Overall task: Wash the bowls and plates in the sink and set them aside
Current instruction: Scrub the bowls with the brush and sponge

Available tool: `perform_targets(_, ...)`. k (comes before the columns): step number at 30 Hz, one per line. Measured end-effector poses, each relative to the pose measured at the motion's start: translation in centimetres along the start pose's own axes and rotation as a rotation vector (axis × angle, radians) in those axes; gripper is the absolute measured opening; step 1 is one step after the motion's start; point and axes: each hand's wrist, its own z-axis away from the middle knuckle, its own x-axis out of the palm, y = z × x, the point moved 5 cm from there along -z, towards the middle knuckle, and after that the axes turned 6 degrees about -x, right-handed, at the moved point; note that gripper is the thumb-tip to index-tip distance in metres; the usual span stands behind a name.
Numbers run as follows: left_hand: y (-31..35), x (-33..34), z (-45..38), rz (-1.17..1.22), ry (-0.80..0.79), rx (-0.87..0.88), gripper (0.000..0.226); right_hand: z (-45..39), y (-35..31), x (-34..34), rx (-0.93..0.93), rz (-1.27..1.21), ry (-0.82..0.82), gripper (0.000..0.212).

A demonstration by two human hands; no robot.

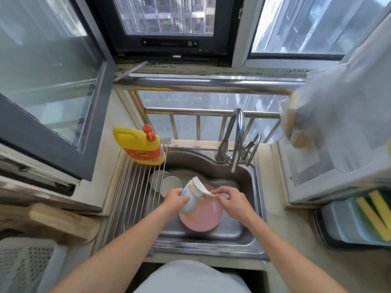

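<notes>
Left hand (174, 198) grips pale blue bowl (189, 203); right hand (229, 199) pinches white plastic brush (200, 188). Best tilt bowl, scrub rim round.

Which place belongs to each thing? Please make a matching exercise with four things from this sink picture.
Things:
1. dish brush
2. pink plate
3. yellow detergent bottle
4. light blue bowl

Places:
a. lying in the sink basin
b. held in the left hand
c. standing on the roll-up drying rack
d. held in the right hand

Pairs: 1-d, 2-a, 3-c, 4-b
</notes>
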Motion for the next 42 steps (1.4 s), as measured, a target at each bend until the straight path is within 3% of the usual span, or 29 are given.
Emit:
perform_targets(4,0.1,-0.2,0.1,-0.005,-0.051,0.033,0.025,0.1,0.8,-0.1,0.077,0.042,0.081,0.024)
perform_targets(10,0.4,-1.0,-0.2,-0.031,-0.035,0.033,0.019,0.9,-0.7,0.9,-0.034,-0.050,0.011,0.021)
perform_targets(14,0.8,-0.6,-0.2,-0.029,-0.057,0.023,0.023,0.7,-0.4,0.7,0.056,-0.050,0.132,0.022)
perform_targets(18,0.8,-0.6,-0.5,0.003,-0.045,0.036,0.022,0.9,-1.2,1.7,0.012,-0.070,0.080,0.020)
perform_targets(22,0.3,-0.5,-1.0,-0.019,-0.091,0.057,0.022,0.7,-0.8,1.0,0.088,-0.059,0.130,0.022)
perform_targets(27,-0.3,-0.9,-0.9,-0.052,-0.092,0.115,0.017,0.9,-1.8,1.4,0.044,-0.049,0.028,0.021)
perform_targets(32,-0.9,-0.2,0.4,0.086,-0.174,0.115,0.026,0.9,-0.6,-0.5,0.139,-0.046,0.134,0.024)
perform_targets(37,-2.2,1.0,1.2,0.093,-0.176,0.111,0.031,1.7,-0.3,0.1,0.050,-0.034,0.039,0.021)
perform_targets(42,-3.3,2.2,1.9,0.103,-0.186,0.094,0.032,1.4,2.2,-0.9,0.134,-0.082,0.055,0.024)
